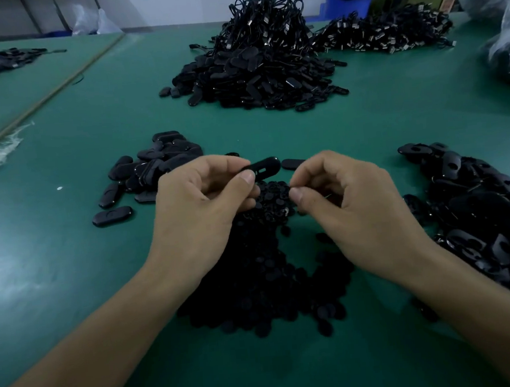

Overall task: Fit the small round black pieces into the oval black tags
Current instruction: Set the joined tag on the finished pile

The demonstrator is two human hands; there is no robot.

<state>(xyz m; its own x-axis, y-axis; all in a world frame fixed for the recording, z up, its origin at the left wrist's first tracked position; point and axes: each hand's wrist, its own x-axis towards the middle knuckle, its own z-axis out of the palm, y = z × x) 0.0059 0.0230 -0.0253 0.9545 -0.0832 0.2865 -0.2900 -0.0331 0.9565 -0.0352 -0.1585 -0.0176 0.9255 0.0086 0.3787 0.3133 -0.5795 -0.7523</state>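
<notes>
Black tags point(263, 165), green table point(69, 271), blue bin point(345, 5).

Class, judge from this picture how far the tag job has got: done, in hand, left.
Likely done: a small heap of closed tags at left. In hand: left hand holds one tag; right hand pinches over the round pieces. Left: the open-holed tags at right.

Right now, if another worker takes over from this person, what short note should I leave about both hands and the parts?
Left hand grips one oval tag, held above the table.
Right hand makes a pinch beside the tag; too dark to tell if it holds a round piece.
Pile of round pieces lies under both hands.
Tags with open holes are heaped at right; smaller tag heap at left looks finished.
Left to do: this tag, then the right heap.
</notes>
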